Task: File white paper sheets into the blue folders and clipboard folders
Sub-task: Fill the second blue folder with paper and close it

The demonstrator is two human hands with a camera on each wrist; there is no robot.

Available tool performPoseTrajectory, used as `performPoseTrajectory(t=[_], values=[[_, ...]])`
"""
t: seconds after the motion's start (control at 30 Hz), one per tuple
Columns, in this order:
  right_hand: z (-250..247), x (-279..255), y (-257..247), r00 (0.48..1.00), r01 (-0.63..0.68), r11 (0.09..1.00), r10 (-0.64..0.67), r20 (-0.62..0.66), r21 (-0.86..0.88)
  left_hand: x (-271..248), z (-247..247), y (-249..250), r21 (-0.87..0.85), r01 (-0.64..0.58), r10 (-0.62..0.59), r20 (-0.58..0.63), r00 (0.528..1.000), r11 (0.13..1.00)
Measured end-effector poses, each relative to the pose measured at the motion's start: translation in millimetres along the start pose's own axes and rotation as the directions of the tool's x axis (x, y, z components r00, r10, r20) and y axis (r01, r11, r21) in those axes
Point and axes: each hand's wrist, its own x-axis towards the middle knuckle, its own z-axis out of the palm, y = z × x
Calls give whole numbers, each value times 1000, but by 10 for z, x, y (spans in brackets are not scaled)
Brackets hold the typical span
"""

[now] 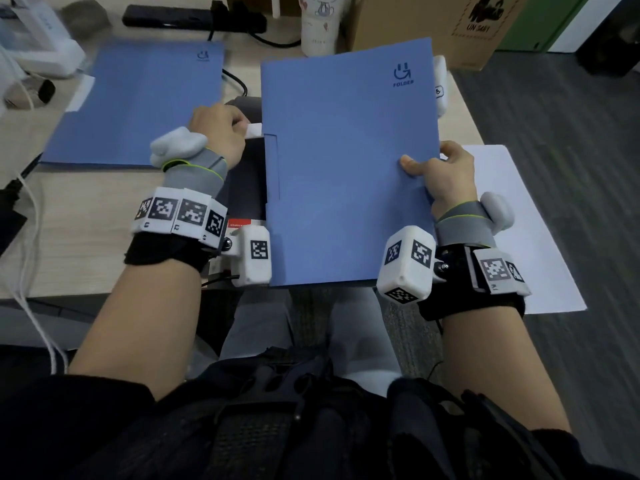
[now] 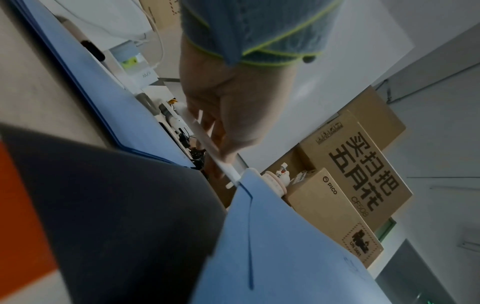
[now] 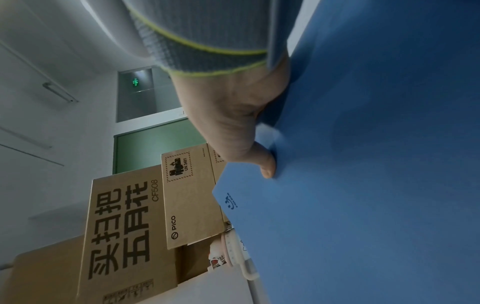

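Note:
A blue folder [image 1: 346, 168] is held tilted above the desk's front edge. My right hand [image 1: 415, 166] grips its right edge, thumb [image 3: 267, 166] on the cover, fingers hidden beneath. My left hand [image 1: 242, 128] pinches the edge of a white paper sheet [image 1: 254, 130] that sticks out at the folder's left side; most of the sheet is hidden inside. In the left wrist view the sheet [image 2: 207, 144] shows edge-on, running from my fingers [image 2: 218, 127] into the folder [image 2: 272, 236]. A second blue folder [image 1: 138, 102] lies flat at the left. Another white sheet [image 1: 519, 220] lies at the right.
A dark flat object [image 1: 249, 174] lies on the desk under the held folder. At the back stand a white cup [image 1: 317, 26], a black power strip [image 1: 194, 17] and cardboard boxes [image 1: 433, 22]. White cables [image 1: 31, 237] and a white device [image 1: 41, 46] sit at the left.

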Motion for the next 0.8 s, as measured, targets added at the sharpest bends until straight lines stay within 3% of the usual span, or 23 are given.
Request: performPoseTrajectory(t=[0.17, 0.4, 0.63, 0.73, 0.8], values=[[-5, 15, 31, 999, 27, 998, -25, 28, -54, -59, -154, 11, -98, 34, -33, 12, 999, 995], [-53, 42, 52, 988, 92, 994, -84, 126, -59, -22, -248, 54, -310, 251, -222, 126, 967, 917], [-54, 33, 40, 981, 137, 990, -129, 146, -43, -31, -245, 36, -393, 340, -289, 184, 939, 854], [-33, 15, 54, 982, 122, 993, -120, 146, -5, -32, -167, -1, -522, 354, -304, 183, 935, 776], [-11, -1, 72, 982, 106, 993, -112, 153, 46, -61, -128, -21, -658, 382, -293, 248, 923, 648]])
